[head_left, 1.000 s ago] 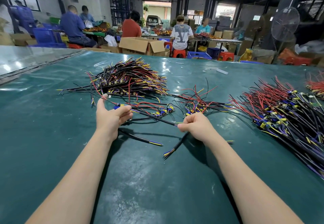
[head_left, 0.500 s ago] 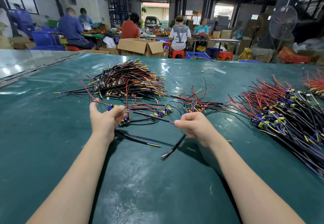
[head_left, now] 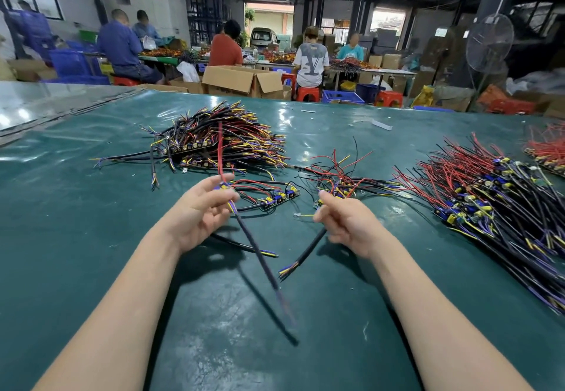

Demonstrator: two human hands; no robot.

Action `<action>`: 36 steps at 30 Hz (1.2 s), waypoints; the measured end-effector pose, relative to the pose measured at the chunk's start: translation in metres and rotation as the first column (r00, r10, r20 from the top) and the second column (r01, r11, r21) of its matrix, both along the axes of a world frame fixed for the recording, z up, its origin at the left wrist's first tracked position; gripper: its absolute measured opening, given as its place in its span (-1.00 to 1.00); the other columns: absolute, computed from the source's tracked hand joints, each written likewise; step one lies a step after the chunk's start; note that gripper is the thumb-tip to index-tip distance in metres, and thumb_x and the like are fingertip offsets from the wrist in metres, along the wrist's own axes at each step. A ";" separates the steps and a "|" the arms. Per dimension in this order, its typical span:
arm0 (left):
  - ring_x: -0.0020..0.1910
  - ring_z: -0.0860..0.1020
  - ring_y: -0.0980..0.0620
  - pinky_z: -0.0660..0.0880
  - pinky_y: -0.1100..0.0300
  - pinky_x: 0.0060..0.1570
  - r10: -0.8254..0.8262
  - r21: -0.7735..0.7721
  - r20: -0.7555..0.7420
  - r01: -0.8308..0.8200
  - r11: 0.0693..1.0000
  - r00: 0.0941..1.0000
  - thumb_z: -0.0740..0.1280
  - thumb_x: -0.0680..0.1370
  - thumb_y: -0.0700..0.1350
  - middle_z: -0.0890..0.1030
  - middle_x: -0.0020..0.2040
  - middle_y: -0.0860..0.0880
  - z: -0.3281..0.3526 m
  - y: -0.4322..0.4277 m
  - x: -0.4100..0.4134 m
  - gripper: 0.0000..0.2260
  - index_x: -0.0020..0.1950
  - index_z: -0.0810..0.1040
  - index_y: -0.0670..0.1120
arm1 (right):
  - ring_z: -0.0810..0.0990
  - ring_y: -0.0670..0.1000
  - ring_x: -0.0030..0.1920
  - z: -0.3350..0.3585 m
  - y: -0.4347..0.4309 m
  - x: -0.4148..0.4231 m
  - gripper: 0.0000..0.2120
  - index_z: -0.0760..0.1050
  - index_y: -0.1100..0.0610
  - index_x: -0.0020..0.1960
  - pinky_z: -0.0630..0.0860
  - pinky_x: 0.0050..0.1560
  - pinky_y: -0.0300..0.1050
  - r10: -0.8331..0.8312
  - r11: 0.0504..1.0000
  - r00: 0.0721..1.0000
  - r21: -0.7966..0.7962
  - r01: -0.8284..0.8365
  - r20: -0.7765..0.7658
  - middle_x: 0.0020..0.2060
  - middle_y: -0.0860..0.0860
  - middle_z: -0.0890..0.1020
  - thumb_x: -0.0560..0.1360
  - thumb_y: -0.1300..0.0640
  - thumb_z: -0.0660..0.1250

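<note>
**Status of work, as judged: mid-batch.** One wire harness (head_left: 243,227) was up off the tabletop (head_left: 91,237) in my left hand (head_left: 200,216). A separate black cable (head_left: 305,250) was in my right hand (head_left: 348,224). The two pieces were apart, neither joined nor laid together. I judged the sorting under way but far from finished.
- A stacked pile (head_left: 223,146) lay beyond the left hand.
- A much larger heap (head_left: 489,207) lay to the right.
- A few loose harnesses (head_left: 339,176) lay between them, just beyond the right hand.
- I could not tell which heap was finished stock.

**Hand pose.** Both forearms reached forward over the tabletop, with the hands raised a little above it and well apart.
- **Left hand:** the fingers pinched the harness at its small component board, thumb against fingertips. Its red lead stood upward and its black cable hung down toward me, blurred at the tip.
- **Right hand:** the fingers were curled round their cable near its upper end. The stripped coloured ends pointed down and to the left, close to the tabletop.
- One spare cable (head_left: 266,253) lay flat below the left hand.
</note>
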State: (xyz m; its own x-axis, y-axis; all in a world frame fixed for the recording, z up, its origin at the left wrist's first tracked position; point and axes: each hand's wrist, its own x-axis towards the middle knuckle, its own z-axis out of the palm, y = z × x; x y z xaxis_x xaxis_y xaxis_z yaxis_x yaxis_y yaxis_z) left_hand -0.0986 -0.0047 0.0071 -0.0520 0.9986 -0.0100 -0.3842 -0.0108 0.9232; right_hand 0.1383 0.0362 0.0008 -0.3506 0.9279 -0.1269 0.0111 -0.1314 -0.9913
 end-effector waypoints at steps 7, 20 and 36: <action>-0.55 0.48 0.20 0.41 0.40 -0.54 -0.224 -0.058 -0.216 0.216 0.975 0.950 0.30 0.45 -0.34 0.64 -0.39 -0.06 0.002 -0.004 0.029 -0.67 0.16 0.43 -0.07 | 0.44 -0.19 -0.53 -0.002 -0.023 -0.053 -0.80 0.54 0.12 -0.24 0.41 -0.50 -0.35 0.043 0.992 0.998 0.122 -0.038 -0.035 -0.45 -0.06 0.53 0.53 0.10 0.27; -0.38 0.63 0.08 0.56 0.28 -0.40 -0.274 -0.042 -0.024 0.272 0.961 0.962 0.20 0.54 -0.36 0.67 -0.27 -0.09 -0.006 -0.004 0.060 -0.87 0.06 0.43 -0.23 | 0.50 -0.06 -0.59 0.003 -0.021 -0.047 -0.84 0.49 0.24 -0.25 0.43 -0.56 -0.32 -0.138 0.977 0.894 -0.205 0.053 -0.426 -0.54 0.05 0.58 0.48 0.38 0.25; -0.49 0.56 0.18 0.49 0.38 -0.46 -0.255 -0.192 -0.264 0.208 0.959 0.930 0.31 0.49 -0.34 0.66 -0.36 -0.06 -0.012 -0.002 0.056 -0.90 -0.17 0.58 -0.20 | 0.53 -0.09 -0.51 -0.001 -0.019 -0.045 -0.84 0.48 0.20 -0.25 0.50 -0.47 -0.31 -0.298 0.954 0.913 -0.102 0.281 -0.276 -0.50 -0.01 0.58 0.46 0.38 0.32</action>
State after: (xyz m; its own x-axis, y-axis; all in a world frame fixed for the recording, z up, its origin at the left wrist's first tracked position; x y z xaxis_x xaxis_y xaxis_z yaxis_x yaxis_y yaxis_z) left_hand -0.0428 -0.0065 -0.0052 0.1568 0.9697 -0.1873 -0.0803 0.2015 0.9762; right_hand 0.0936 0.0168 -0.0004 -0.0970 0.9881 -0.1192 -0.3185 -0.1443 -0.9369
